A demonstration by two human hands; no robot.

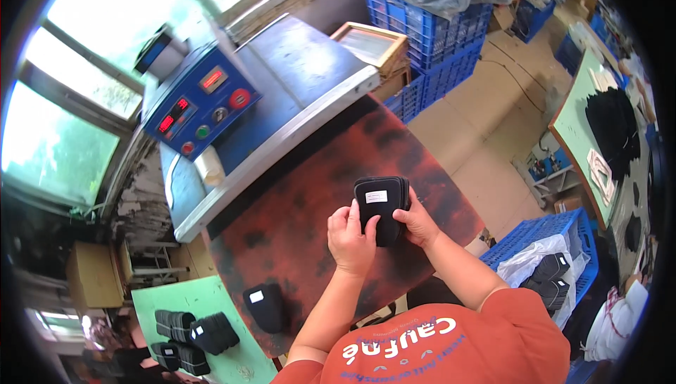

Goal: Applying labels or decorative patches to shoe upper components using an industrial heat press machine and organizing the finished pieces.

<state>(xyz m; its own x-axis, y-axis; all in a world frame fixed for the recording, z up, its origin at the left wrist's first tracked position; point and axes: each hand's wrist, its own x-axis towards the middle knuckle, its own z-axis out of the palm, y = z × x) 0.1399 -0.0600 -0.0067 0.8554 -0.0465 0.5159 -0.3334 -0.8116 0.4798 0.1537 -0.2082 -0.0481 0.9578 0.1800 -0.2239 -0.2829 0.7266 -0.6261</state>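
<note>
Both hands hold a small stack of flat black pouches [382, 204] over the middle of the reddish-brown, dark-stained worktop [296, 222]; the top pouch carries a small white label, and zip edges show along the stack's right side; the left hand [350, 237] grips the stack's lower left corner, fingers curled over its face and thumb pressing on it; the right hand [417, 222] cups the lower right edge, fingers wrapped behind and thumb on the front; whether the stack rests on the worktop or is lifted just clear of it cannot be told; another black pouch with a white label [264, 305] lies alone near the worktop's front left edge, well apart from the hands; behind the worktop stands a blue machine [232, 109] with a control panel of red displays and round buttons; on a green table [236, 359] to the lower left lie several more black pouches [193, 335]; a blue crate [572, 223] to the right holds a white bag and further black pouches.
</note>
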